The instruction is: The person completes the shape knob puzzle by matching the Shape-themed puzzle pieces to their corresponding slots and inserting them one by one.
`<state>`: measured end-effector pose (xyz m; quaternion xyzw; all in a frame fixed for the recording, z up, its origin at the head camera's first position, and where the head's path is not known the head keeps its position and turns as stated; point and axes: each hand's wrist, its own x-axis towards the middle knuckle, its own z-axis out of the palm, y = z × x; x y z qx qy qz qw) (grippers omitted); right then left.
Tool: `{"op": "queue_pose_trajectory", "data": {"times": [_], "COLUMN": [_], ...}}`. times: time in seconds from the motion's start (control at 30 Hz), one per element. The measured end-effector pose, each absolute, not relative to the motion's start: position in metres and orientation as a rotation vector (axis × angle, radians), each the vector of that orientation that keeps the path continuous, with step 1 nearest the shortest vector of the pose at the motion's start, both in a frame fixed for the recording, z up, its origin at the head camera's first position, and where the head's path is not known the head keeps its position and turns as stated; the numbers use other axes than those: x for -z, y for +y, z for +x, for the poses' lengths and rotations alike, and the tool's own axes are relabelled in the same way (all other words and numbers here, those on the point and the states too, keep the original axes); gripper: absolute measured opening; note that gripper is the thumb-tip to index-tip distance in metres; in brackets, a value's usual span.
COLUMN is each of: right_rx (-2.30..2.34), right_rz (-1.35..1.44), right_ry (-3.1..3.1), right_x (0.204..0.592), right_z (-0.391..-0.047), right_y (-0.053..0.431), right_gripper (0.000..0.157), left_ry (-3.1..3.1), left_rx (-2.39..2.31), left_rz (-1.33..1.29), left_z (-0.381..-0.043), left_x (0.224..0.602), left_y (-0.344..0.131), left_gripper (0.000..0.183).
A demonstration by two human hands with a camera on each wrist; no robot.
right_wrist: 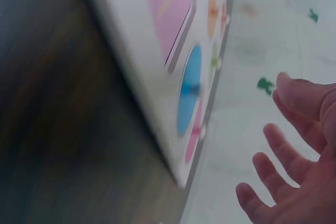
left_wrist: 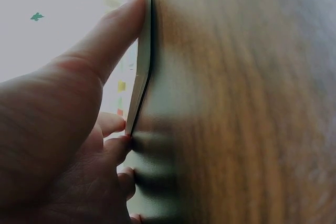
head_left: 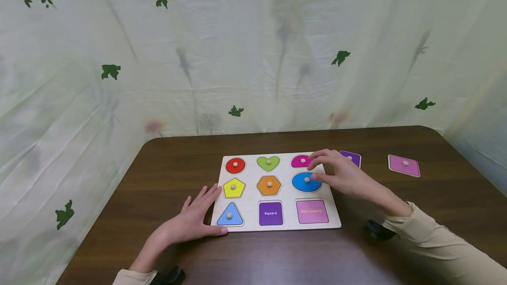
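A white shape-puzzle board (head_left: 250,208) lies on the table, bearing knobbed pieces such as a red circle (head_left: 230,167), green heart (head_left: 267,168) and blue oval (head_left: 298,184). Its purple "Square" recess (head_left: 271,219) and pink "Rectangular" recess (head_left: 312,217) show printed words. My left hand (head_left: 188,223) touches the board's left edge, thumb at the near corner, as the left wrist view also shows. Above the far right of the board hovers my right hand (head_left: 342,175), fingers loosely spread and holding nothing in the right wrist view. Behind it lies a purple square piece (head_left: 355,159), partly hidden.
Farther right on the brown wooden table (head_left: 158,179) lies a pink rectangle piece (head_left: 397,168) with a knob. A pale curtain (head_left: 253,69) with leaf prints hangs behind the table and at both sides.
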<state>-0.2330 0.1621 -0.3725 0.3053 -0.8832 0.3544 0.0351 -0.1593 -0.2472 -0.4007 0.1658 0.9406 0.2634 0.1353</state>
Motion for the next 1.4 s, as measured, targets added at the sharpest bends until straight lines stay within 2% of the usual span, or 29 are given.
{"op": "queue_pose_trajectory", "data": {"times": [0.27,0.7,1.4], "right_rx": [-0.978,-0.877,-0.803], "right_rz": [0.801,0.732,0.681], "right_ry": [-2.760,-2.866,-2.972], "right_x": [0.369,0.379,0.393], "right_z": [-0.245,-0.279,-0.299], "right_y": [0.195,0.241,0.260], "right_gripper": [0.015,0.021,0.017], "left_ry": [2.718,2.726,2.731], "left_rx": [-0.763,-0.756,-0.759], "left_rz": [0.463,0.473,0.504], "left_z": [-0.159,-0.157,-0.158], "left_x": [0.401,0.402,0.402], "left_y": [-0.249,-0.250,-0.248], "left_gripper": [0.108,0.109,0.108]}}
